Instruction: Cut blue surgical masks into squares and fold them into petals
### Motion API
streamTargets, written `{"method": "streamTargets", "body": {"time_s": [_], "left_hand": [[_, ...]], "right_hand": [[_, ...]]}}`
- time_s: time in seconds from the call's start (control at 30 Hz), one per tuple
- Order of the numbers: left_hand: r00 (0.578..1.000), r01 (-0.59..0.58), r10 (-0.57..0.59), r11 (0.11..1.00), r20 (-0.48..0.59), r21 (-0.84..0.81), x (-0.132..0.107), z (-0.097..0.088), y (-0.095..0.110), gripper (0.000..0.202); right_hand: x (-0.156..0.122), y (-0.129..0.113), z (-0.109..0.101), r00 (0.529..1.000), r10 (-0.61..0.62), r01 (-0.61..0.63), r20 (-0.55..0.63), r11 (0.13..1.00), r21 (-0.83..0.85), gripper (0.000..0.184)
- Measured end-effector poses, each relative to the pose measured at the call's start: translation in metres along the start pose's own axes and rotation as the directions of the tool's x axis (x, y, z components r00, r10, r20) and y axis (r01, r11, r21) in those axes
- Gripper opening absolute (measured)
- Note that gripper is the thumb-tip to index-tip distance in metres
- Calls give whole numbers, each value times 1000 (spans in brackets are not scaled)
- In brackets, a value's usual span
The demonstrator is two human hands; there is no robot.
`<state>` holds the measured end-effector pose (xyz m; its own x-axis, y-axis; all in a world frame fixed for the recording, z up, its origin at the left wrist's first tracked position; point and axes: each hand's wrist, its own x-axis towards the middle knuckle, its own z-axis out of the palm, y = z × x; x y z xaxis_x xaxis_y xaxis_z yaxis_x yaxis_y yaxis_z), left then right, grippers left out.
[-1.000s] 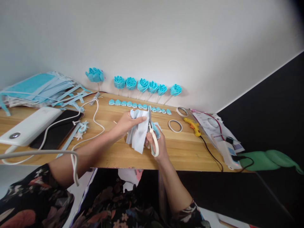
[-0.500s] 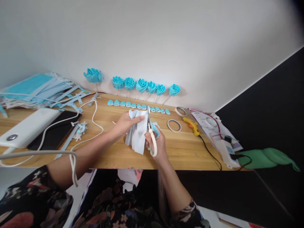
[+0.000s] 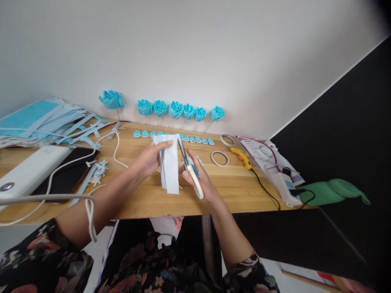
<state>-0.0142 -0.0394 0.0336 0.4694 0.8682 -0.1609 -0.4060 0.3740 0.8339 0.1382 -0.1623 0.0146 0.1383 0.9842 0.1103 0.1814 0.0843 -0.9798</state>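
Note:
My left hand (image 3: 151,156) pinches a pale white strip of folded, thin cloth-like material (image 3: 171,171), thumb on its front near the top. The strip hangs down over the table. My right hand (image 3: 204,182) grips scissors (image 3: 195,182) with white handles. Their blades lean up and left, with the tips by the strip's upper right edge; whether they touch it I cannot tell. Light blue material (image 3: 194,170) shows behind the scissors, partly hidden by my right hand. Behind the hands runs a row of small blue folded petals (image 3: 186,138), some covered by the strip.
Several blue fabric flowers (image 3: 176,110) on sticks lean against the wall. Face masks (image 3: 30,118), a white power bank (image 3: 33,169), a dark phone (image 3: 69,171) and a looping cable lie left. Tape rolls (image 3: 220,158), a yellow glue gun (image 3: 241,156) and a power strip (image 3: 287,189) are right.
The scissors have tilted from nearly upright to leaning left. The strip hangs straighter and looks narrower. My right palm has turned, and the whole view has shifted slightly.

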Motion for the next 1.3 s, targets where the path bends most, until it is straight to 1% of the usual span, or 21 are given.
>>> {"method": "streamTargets", "body": {"time_s": [0.1, 0.17, 0.23, 0.27, 0.3, 0.37, 0.43, 0.5, 0.53, 0.63, 0.7, 0.77, 0.87, 0.93, 1.0, 1.1, 1.13, 1.17, 1.2, 1.23, 1.3], "left_hand": [[997, -40, 35, 997, -68, -73, 5, -1, 3, 28], [993, -78, 68, 992, -94, -102, 7, -1, 5, 27], [993, -92, 84, 991, -80, -93, 7, -1, 5, 28], [995, -87, 83, 994, -55, -70, 6, -1, 4, 28], [997, -79, 79, 996, -25, -35, 5, 0, 3, 29], [997, -73, 72, 996, 32, 43, 3, 0, 0, 30], [994, -86, 78, 991, 78, 104, 2, 0, -4, 32], [990, -101, 86, 985, 112, 143, 1, 1, -7, 33], [988, -113, 93, 980, 126, 164, 0, 1, -8, 33], [977, -175, 130, 945, 172, 276, 0, 4, -6, 33], [966, -229, 158, 888, 203, 398, -2, 8, -1, 34], [955, -277, 175, 811, 239, 515, -2, 15, 7, 37], [923, -371, 222, 732, 315, 572, -1, 26, 18, 38], [898, -429, 259, 699, 356, 572, 3, 31, 24, 41], [875, -472, 282, 679, 393, 562, 6, 30, 28, 45], [851, -506, 265, 647, 454, 570, 5, 16, 28, 53], [847, -509, 231, 615, 479, 603, 3, 9, 27, 54], [844, -511, 176, 554, 507, 658, 0, 0, 25, 53], [838, -515, 87, 453, 539, 728, -4, -9, 22, 50], [818, -546, -8, 304, 575, 781, -8, -18, 18, 44], [751, -656, -118, -15, 650, 755, -15, -34, 10, 33]], "right_hand": [[-17, -3, -27, 985, 147, -128, 94, 974, -186, 82], [-33, -3, -50, 975, 190, -162, 114, 963, -217, 79], [-46, -1, -73, 981, 189, -180, 50, 972, -148, 63], [-51, -1, -83, 986, 166, -167, -21, 982, -90, 59], [-54, -2, -91, 988, 118, -121, -94, 992, -25, 57], [-55, -7, -100, 980, -11, 26, -199, 997, 75, 57], [-49, -17, -99, 968, -116, 143, -222, 984, 108, 66], [-36, -30, -93, 961, -155, 178, -228, 980, 85, 73], [-29, -36, -88, 959, -161, 183, -232, 980, 73, 72], [-3, -53, -73, 963, -171, 185, -209, 982, 46, 56], [16, -60, -63, 978, -161, 163, -133, 987, 1, 51], [34, -64, -55, 982, -183, 181, -54, 982, -49, 49], [55, -69, -49, 974, -224, 228, 41, 966, -125, 43], [61, -75, -51, 970, -235, 244, 69, 952, -186, 40], [63, -84, -58, 968, -244, 251, 62, 940, -230, 38], [59, -105, -82, 960, -277, 261, -42, 938, -227, 36], [57, -112, -92, 952, -291, 266, -96, 940, -212, 36], [54, -120, -104, 937, -311, 279, -161, 940, -196, 36], [50, -128, -115, 920, -329, 293, -214, 938, -185, 37], [45, -134, -127, 898, -352, 313, -263, 933, -179, 38], [34, -145, -146, 878, -380, 337, -292, 923, -189, 36]]}}
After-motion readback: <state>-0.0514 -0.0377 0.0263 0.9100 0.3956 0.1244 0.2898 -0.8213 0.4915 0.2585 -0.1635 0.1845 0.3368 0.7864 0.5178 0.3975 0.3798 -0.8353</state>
